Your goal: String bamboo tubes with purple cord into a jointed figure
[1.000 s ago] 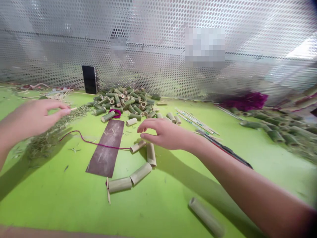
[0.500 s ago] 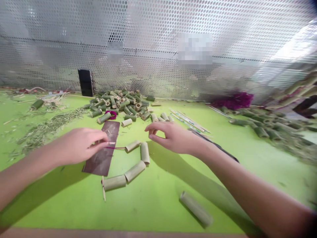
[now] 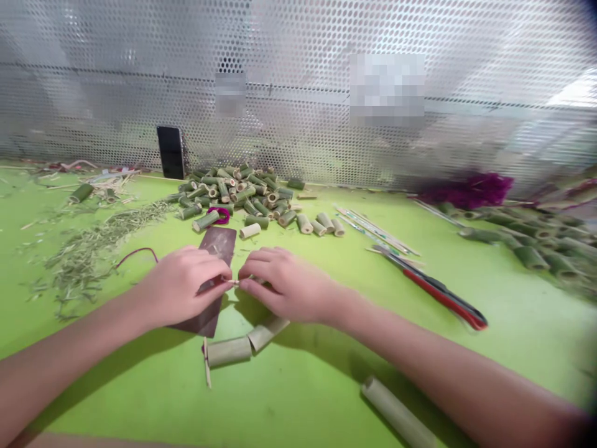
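At the right edge of the dark strip [image 3: 224, 238] on the green table [image 3: 303, 404], my hands have come together. My left hand [image 3: 180, 286] has crossed from the left, pinching a small pale stick [image 3: 234, 283] between thumb and finger; my right hand [image 3: 291, 287] has closed in opposite. That seems to bring the work to one spot. The stick shows in the narrow gap between my fingertips; whether my right fingers grasp it is hidden, so I cannot tell. Purple cord [image 3: 137, 251] emerges left of my left hand. Nearer, two pale bamboo tubes [image 3: 228, 352] lie end to end (another short stick [image 3: 208, 370] crosses their left end).
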{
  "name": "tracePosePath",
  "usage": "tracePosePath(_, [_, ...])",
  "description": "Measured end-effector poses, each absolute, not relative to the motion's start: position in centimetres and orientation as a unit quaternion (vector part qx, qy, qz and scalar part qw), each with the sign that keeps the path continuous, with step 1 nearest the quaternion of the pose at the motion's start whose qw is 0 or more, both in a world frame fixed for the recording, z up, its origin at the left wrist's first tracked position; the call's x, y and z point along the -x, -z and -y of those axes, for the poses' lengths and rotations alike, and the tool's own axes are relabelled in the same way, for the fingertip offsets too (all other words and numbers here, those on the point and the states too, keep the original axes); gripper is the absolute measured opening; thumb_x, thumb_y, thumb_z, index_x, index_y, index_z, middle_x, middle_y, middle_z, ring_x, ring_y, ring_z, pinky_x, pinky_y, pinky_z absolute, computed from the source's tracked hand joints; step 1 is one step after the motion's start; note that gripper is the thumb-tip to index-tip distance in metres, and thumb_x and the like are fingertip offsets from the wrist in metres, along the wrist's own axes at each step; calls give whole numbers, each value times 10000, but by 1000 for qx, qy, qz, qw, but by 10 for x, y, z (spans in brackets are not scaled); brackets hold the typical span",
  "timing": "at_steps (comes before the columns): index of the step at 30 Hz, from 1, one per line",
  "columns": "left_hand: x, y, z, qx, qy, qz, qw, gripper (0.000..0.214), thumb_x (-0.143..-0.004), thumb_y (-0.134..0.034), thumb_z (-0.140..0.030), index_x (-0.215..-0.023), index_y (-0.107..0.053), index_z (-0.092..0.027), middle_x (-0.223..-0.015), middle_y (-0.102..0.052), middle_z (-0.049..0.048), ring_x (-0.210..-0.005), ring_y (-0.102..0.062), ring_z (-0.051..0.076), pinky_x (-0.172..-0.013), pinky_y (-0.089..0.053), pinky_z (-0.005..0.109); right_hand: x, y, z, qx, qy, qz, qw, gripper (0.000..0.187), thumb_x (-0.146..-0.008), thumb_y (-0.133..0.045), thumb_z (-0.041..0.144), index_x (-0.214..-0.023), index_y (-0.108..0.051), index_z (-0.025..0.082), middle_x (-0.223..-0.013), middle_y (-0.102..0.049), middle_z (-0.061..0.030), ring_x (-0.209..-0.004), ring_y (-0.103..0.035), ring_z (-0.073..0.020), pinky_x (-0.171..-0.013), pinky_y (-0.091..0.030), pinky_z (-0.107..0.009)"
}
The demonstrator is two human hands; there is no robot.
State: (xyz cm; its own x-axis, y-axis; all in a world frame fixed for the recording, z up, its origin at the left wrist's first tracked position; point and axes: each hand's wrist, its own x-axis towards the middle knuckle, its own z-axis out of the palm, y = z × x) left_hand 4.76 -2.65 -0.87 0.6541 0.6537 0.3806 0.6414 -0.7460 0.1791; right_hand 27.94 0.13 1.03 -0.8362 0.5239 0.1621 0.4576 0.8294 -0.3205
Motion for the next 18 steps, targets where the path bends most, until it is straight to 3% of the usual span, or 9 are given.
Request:
tracePosePath(6, [-45,10,27,-896,-241,-373,25,155,-983,-594,-323,-975,-692,-204,-885,-787,38,-782,-713,225,-734,-516,369,-283,1,-2,241,-143,943,181,190,-1014,-525,216,-989,-700,149,-966,-723,-84,-884,-625,-202,-846,-480,-362])
tracePosePath(10, [-52,10,33,-854,-277,-422,124,231,-870,-724,-374,-1054,-710,-235,-962,-801,32,-822,-729,232,-729,-538,352,-283,5,1,237,-138,938,214,191,-1017,-522,221,-956,-690,152,-937,-718,-74,-848,-621,-192,-815,-467,-357])
tracePosePath(13, [-61,8,38,-790,-301,-474,248,147,-874,-711,-374,-923,-751,-242,-857,-796,11,-733,-710,201,-662,-522,306,-283,6,4,225,-134,933,245,198,-1025,-512,221,-944,-681,154,-913,-716,-67,-822,-617,-186,-787,-454,-350])
tracePosePath(18, [-69,5,44,-695,-334,-509,383,235,-863,-686,-387,-748,-744,-190,-629,-697,-5,-552,-567,142,-522,-417,246,-285,9,7,209,-150,923,286,198,-1036,-495,222,-958,-667,164,-905,-716,-62,-814,-616,-180,-760,-451,-340])
